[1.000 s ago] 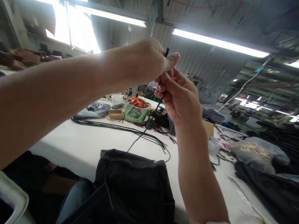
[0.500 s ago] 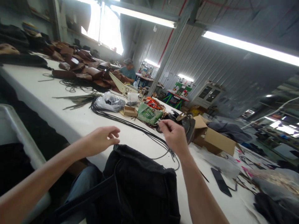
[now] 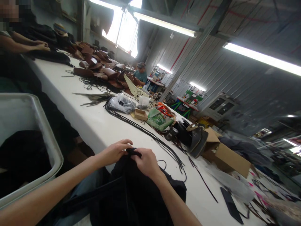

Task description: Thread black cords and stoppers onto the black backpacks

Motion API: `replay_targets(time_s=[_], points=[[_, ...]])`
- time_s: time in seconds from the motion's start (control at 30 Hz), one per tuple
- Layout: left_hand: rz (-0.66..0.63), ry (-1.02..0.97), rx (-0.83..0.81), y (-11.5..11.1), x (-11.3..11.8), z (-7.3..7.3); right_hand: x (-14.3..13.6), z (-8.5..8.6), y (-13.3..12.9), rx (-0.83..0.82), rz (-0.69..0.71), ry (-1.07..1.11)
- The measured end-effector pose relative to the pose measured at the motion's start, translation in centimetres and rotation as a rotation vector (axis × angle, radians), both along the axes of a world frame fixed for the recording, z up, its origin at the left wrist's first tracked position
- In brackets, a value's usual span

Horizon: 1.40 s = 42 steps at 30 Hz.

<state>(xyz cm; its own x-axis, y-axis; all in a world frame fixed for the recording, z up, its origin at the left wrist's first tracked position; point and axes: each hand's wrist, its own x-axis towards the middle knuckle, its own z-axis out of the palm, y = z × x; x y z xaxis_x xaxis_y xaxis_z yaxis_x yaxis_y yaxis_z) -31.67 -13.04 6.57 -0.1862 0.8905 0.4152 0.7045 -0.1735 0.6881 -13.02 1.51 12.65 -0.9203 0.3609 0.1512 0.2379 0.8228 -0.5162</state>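
Note:
A black fabric bag point(image 3: 150, 197) rests in front of me at the table's near edge, partly over my lap. Its top edge is bunched up between my hands. My left hand point(image 3: 118, 152) pinches that edge at its left corner, the thumb hidden from sight. Right beside it, my right hand point(image 3: 147, 161) has its fingers closed on the same dark edge. Whether a small part is also held between the fingers cannot be made out. Long black cords point(image 3: 150, 133) lie across the white table point(image 3: 94, 124) just beyond the bag.
To the left stands a white bin point(image 3: 50, 138) with dark cloth inside. A green bag point(image 3: 160, 120), a cardboard box point(image 3: 232, 160) and a flat black object point(image 3: 231, 205) lie rightward. Brown leather pieces point(image 3: 110, 73) are piled farther off. A co-worker's hands point(image 3: 42, 46) rest on black material.
My right hand has come down and left from above the table onto the bag's top edge. My left hand has closed on it too. The view has swung left, showing a co-worker.

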Motion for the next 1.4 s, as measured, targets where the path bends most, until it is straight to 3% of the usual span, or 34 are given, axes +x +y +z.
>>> replay_targets(time_s=[0.13,0.33,0.43,0.63,0.73,0.97,1.27,1.4], points=[[-0.066,-0.062,0.065,0.6,0.1,0.0,-0.1,0.6,1.0,-0.294,0.052,0.009],[0.058,-0.127,0.105,0.9,1.6,0.1,0.6,1.2,2.1,-0.615,0.17,-0.076],[0.048,-0.127,0.066,0.8,1.3,1.4,1.1,1.7,2.4,-0.728,0.216,-0.11],[-0.129,0.067,-0.003,0.8,-1.0,5.1,1.8,2.1,2.5,-0.905,0.223,-0.115],[-0.142,0.145,-0.01,0.8,-1.4,5.4,2.3,2.0,2.3,-0.918,0.209,-0.06],[-0.189,0.163,-0.065,0.5,0.1,3.6,2.8,2.1,1.2,-0.899,0.233,-0.067],[-0.362,0.399,-0.059,-1.6,-0.7,8.2,4.2,3.3,-0.3,-0.927,0.221,-0.135],[-0.183,0.212,-0.121,-1.9,0.4,7.2,4.6,3.4,-1.8,-0.862,0.181,-0.059]])
